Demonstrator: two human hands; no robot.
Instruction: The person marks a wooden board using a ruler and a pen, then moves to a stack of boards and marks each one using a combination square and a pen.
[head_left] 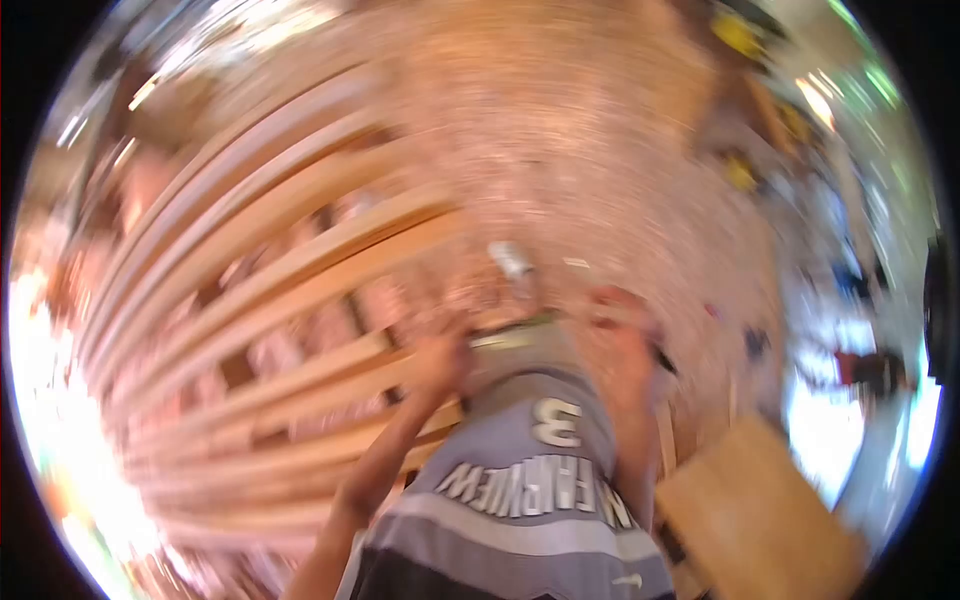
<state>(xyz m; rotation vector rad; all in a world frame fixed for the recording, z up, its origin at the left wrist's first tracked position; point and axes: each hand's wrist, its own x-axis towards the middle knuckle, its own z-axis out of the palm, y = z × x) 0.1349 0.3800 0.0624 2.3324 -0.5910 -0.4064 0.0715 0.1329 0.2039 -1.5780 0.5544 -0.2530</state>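
My left hand (447, 348) reaches down beside the wooden boards (300, 265), left of my waist; motion blur smears its fingers. To the right of my waist is my right hand (622, 315), its fingers curled and closed. A small dark thing (664, 359) shows at the edge of this hand, too blurred to name. A white cylindrical object (511, 260) is near the boards' ends, ahead of my waist and apart from both hands.
Several long boards run parallel on the left, with gaps between them. Brown, speckled ground (600, 170) stretches ahead. A flat wooden panel (760, 505) is at the lower right. Yellow-and-dark equipment (738, 35) stands at the upper right. A distant person (877, 373) appears at the far right.
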